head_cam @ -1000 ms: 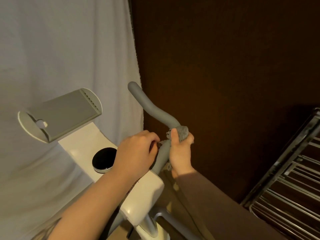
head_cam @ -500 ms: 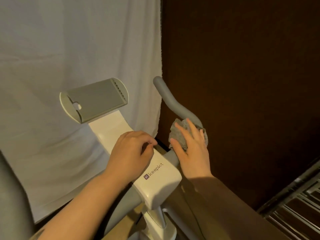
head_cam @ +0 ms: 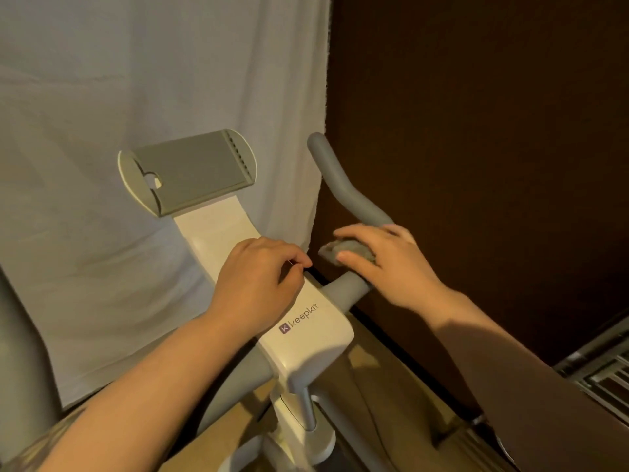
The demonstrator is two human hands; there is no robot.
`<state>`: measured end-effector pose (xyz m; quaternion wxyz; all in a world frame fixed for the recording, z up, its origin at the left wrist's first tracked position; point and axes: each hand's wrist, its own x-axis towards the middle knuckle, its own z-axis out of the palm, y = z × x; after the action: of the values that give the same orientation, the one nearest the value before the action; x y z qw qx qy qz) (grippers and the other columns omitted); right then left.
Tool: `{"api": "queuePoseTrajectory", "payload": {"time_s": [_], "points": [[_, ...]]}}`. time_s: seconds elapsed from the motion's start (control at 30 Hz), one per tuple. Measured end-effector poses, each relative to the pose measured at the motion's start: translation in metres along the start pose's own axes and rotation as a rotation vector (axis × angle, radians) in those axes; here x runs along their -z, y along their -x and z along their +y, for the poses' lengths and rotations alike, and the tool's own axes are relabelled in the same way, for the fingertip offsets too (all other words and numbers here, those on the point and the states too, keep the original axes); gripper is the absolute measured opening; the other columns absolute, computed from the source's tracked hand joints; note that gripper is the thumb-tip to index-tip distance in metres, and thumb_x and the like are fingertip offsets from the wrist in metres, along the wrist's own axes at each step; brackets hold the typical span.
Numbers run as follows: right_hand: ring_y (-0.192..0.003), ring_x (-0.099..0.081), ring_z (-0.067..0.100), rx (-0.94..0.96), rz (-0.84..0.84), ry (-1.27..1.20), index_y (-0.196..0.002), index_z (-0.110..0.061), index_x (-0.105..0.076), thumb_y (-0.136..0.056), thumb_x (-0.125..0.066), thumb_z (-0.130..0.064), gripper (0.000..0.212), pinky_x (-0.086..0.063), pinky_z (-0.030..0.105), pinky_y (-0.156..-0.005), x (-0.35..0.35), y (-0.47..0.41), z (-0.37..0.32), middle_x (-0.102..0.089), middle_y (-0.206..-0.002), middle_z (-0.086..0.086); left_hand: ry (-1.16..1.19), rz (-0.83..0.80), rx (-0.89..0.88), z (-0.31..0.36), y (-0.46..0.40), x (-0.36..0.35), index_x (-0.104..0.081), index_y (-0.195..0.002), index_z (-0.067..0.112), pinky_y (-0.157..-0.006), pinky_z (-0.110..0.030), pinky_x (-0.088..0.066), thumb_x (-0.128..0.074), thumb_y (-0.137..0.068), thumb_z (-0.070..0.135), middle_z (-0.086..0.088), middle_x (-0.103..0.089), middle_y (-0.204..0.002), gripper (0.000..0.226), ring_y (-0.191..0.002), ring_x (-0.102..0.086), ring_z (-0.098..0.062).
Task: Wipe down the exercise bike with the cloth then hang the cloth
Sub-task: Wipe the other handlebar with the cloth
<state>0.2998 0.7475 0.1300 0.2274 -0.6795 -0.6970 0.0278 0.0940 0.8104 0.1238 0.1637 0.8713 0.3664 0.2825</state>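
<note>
Cloth (head_cam: 350,251) position: bunched into a small grey wad against the right handlebar (head_cam: 343,185) of the exercise bike (head_cam: 306,332), just above the bend where the bar meets the white housing. Your right hand (head_cam: 388,264) covers it, with the fingers (head_cam: 354,233) curled over the wad and the thumb underneath, so they grip the cloth against the bar.

Your left hand (head_cam: 258,281) rests on the white housing beside the "keepkit" logo. Its fingers are curled loosely, tips close to the thumb, and appear to hold nothing.

Probable faults from this position:

1. Incomplete coverage. The wad is small and presents little surface. A stroke along the grey foam would likely clean only one side unless you wrap the cloth round the bar.
2. Loss of the cloth. One corner protrudes toward the housing. If your grip loosens on the bend, the cloth may slip out and drop to the floor beside the frame.
3. Missed parts. The tablet holder (head_cam: 190,172), the housing and the left handlebar (head_cam: 20,369) at the frame edge remain to be judged; nothing shows whether they are clean.
4. Snagging. The white curtain (head_cam: 136,97) hangs just behind the bar and may catch on an upward stroke.

The drying rack (head_cam: 606,379) at lower right is a likely hanging place.
</note>
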Motion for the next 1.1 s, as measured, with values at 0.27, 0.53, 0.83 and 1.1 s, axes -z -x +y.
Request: {"api": "queuePoseTrajectory", "payload": {"time_s": [0.27,0.53,0.83,1.1], "points": [[-0.116,-0.052,-0.001,0.045,0.04,0.038,-0.121,-0.038,-0.056,-0.096,-0.036,-0.059,0.038,-0.01,0.034,-0.119,-0.013,0.006,-0.008,-0.062,-0.119,-0.019,-0.049,-0.001,-0.037,-0.003,-0.004,0.0,-0.072,-0.095,0.028,-0.086,-0.038,-0.045,-0.059,-0.089,0.025,0.01,-0.071,-0.091,0.015,-0.087,-0.062,-0.016],[-0.122,-0.048,-0.004,0.051,0.183,-0.154,-0.123,-0.034,-0.062,-0.094,-0.043,-0.05,0.038,-0.01,0.033,-0.12,-0.023,0.022,-0.005,-0.06,-0.126,-0.019,-0.048,0.001,-0.058,-0.005,-0.004,-0.001,-0.072,-0.095,0.03,-0.085,-0.038,-0.045,-0.057,-0.09,0.027,0.012,-0.071,-0.091,0.017,-0.086,-0.062,-0.015],[-0.122,-0.048,-0.001,-0.067,0.262,-0.15,-0.124,-0.032,-0.061,-0.096,-0.054,-0.038,0.029,-0.032,0.041,-0.112,-0.015,0.02,0.006,-0.059,-0.129,-0.018,-0.078,-0.008,-0.042,-0.003,-0.003,-0.001,-0.071,-0.097,0.032,-0.091,-0.033,-0.036,-0.06,-0.091,0.023,0.015,-0.07,-0.096,0.016,-0.094,-0.059,-0.011],[-0.118,-0.048,0.0,-0.221,0.303,-0.148,-0.121,-0.035,-0.062,-0.095,-0.058,-0.032,0.027,-0.029,0.034,-0.113,-0.024,0.023,-0.023,-0.058,-0.128,-0.018,-0.03,0.016,-0.019,0.003,-0.002,0.001,-0.074,-0.096,0.024,-0.078,-0.031,-0.043,-0.062,-0.089,0.016,0.007,-0.07,-0.092,0.016,-0.087,-0.058,-0.015]]}}
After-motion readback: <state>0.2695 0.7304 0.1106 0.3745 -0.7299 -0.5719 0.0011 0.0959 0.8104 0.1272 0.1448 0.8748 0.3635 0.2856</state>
